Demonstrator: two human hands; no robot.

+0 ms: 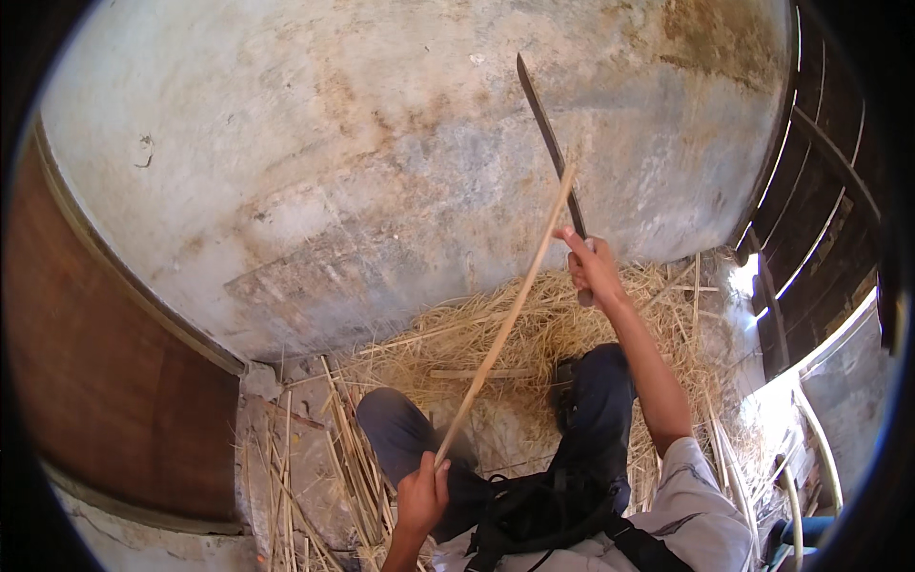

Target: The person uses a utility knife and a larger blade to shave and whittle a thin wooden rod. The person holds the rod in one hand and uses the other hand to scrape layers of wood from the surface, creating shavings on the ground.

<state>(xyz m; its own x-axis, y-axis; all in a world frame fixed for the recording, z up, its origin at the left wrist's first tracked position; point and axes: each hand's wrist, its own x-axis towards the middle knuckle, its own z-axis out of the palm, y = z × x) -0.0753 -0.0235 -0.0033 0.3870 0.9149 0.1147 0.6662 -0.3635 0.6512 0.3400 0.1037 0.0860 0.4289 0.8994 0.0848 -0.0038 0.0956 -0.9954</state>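
Observation:
My left hand point(420, 493) is closed round the lower end of a long, pale bamboo strip point(505, 329), low by my left knee. The strip slants up and to the right, and its upper end crosses the blade of a long machete point(545, 129). My right hand point(593, 270) grips the machete's handle, with the index finger stretched out toward the strip. The blade points up and away toward the wall. Whether strip and blade touch at the crossing, I cannot tell.
A pile of straw-like shavings point(534, 329) lies along the foot of the stained wall point(381, 124). Several split strips point(348, 448) lie on the floor to my left, near a brown wooden panel point(124, 381). Dark slatted boards point(820, 210) stand at the right, with bent poles point(818, 439) below them.

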